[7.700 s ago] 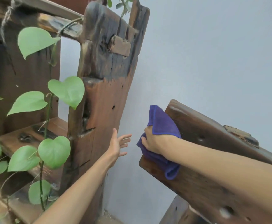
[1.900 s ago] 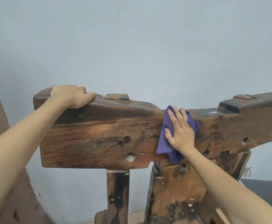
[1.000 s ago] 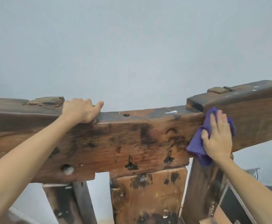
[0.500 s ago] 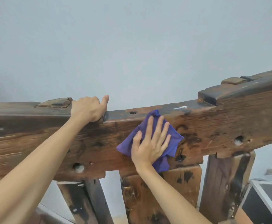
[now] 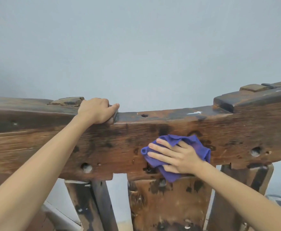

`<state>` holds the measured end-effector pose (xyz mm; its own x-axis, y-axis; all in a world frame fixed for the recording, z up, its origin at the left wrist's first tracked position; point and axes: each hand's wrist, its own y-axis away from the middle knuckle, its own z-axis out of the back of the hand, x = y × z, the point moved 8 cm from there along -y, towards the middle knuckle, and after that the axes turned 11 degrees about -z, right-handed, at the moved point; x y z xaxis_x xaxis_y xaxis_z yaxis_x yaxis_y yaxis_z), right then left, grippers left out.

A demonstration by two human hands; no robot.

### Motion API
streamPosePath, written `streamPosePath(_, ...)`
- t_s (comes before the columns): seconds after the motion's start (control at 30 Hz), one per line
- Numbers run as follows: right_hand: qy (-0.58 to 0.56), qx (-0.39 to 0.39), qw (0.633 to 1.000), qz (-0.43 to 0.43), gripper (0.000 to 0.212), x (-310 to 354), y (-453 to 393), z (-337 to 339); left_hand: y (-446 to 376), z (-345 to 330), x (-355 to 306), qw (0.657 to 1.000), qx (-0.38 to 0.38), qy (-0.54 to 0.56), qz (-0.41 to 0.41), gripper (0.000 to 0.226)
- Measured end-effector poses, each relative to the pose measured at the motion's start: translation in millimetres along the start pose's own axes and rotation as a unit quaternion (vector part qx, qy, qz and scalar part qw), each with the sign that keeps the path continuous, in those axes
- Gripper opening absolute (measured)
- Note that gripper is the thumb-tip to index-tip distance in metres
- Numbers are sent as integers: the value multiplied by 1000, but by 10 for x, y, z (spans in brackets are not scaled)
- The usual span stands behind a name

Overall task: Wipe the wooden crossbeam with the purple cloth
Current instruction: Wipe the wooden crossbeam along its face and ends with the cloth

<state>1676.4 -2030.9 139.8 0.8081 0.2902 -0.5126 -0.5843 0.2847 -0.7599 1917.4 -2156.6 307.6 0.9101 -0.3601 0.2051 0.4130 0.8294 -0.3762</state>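
Crossbeam [image 5: 103, 147] of dark, weathered wood runs across the whole width of the view in front of a plain pale wall [image 5: 136, 47], its front face pitted with round holes and black stains, its top edge dipping lower in the middle and stepping up to thicker blocks at either end. Against that front face, a little right of the middle and close to the lower edge, lies the purple cloth [image 5: 201, 149], bunched and crumpled, with one corner hanging just below the beam's underside. The right hand [image 5: 178, 155] lies flat on the cloth with its fingers [image 5: 159, 155] spread and pointing left, palm pressing the fabric onto the wood rather than closing round it. The left hand [image 5: 96, 112] is curled over the top edge of the beam, left of the middle, at the step where the thicker left block drops to the lower section; its fingers wrap over the far side and the thumb points right along the edge. Both forearms reach up from the bottom corners of the view. Beneath the beam stand three upright wooden posts [image 5: 169, 205], scuffed and blotched with dark marks, with gaps of wall showing between them.
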Motion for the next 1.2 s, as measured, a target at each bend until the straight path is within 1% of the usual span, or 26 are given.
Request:
streamPosePath(0.07, 47, -5, 998, -51, 57, -584, 394, 108, 8, 3, -12, 1000, -5, -1, 15, 67)
streamPosePath(0.1, 65, -11, 993, -97, 60, -887, 573, 181, 3, 6, -32, 1000, -14, -1, 24, 68)
streamPosePath(0.17, 70, -38, 967, -242, 66, -1307, 849, 304, 7, 21, -68, 998, -37, 5, 43, 70)
streamPosePath(0.2, 61, -64, 938, -334, 64, -1387, 915, 331, 3, 26, -75, 998, -46, 11, 49, 71)
streamPosePath(0.23, 46, -98, 891, -440, 61, -1395, 941, 343, 3, 37, -82, 997, -53, 15, 52, 72)
streamPosePath(0.27, 20, -139, 819, -556, 59, -1323, 956, 338, 3, 52, -93, 997, -56, 17, 50, 72)
streamPosePath(0.3, -11, -183, 728, -661, 58, -1186, 956, 310, -1, 68, -109, 997, -58, 18, 46, 72)
streamPosePath(0.33, -37, -215, 642, -735, 58, -992, 902, 256, 0, 75, -119, 997, -59, 20, 43, 72)
streamPosePath(0.37, -59, -223, 587, -776, 59, -767, 772, 192, 5, 82, -135, 997, -61, 22, 40, 72)
streamPosePath(0.4, -72, -214, 581, -782, 60, -535, 570, 137, 14, 83, -145, 997, -64, 24, 40, 72)
streamPosePath(0.43, -77, -195, 612, -763, 60, -286, 324, 88, 19, 87, -149, 997, -66, 24, 41, 72)
streamPosePath(0.47, -75, -172, 661, -727, 61, -13, 54, 45, 25, 83, -145, 997, -66, 23, 44, 72)
streamPosePath(0.5, -75, -144, 716, -679, 61, 286, -227, -5, 30, 84, -138, 997, -64, 20, 46, 73)
streamPosePath(0.57, -81, -83, 829, -547, 64, 886, -785, -110, 48, 83, -118, 997, -56, 17, 49, 73)
streamPosePath(0.6, -89, -66, 871, -479, 66, 1088, -1005, -139, 46, 90, -117, 997, -53, 20, 48, 74)
streamPosePath(0.63, -111, -56, 896, -426, 69, 1177, -1170, -169, 48, 88, -112, 997, -48, 22, 49, 77)
streamPosePath(0.7, -157, -42, 917, -364, 70, 1158, -1356, -161, 59, 62, -88, 997, -36, 29, 57, 86)
streamPosePath(0.77, -182, -21, 924, -337, 68, 1080, -1393, -104, 59, 49, -47, 996, -29, 45, 73, 92)
streamPosePath(0.83, -184, -7, 932, -313, 67, 965, -1399, -38, 32, 23, 25, 993, -20, 70, 98, 96)
streamPosePath(0.9, -174, -3, 939, -298, 67, 808, -1385, 19, 12, -21, 72, 989, -6, 94, 113, 96)
streamPosePath(0.97, -159, -4, 945, -284, 68, 637, -1407, 54, -23, -36, 117, 985, -13, 118, 122, 94)
streamPosePath(1.03, -146, -6, 944, -295, 72, 435, -1415, 100, -51, -48, 127, 984, -14, 128, 125, 101)
streamPosePath(1.07, -139, -13, 943, -303, 72, 327, -1401, 133, -48, -43, 127, 984, -17, 123, 129, 101)
streamPosePath(1.1, -130, -28, 944, -302, 67, 221, -1391, 179, -43, -32, 131, 984, -23, 114, 133, 99)
streamPosePath(1.13, -123, -51, 947, -293, 57, 119, -1366, 232, -36, -28, 131, 985, -26, 104, 136, 99)
streamPosePath(1.2, -120, -105, 955, -249, 37, -51, -1262, 344, -18, -11, 106, 987, -31, 88, 132, 98)
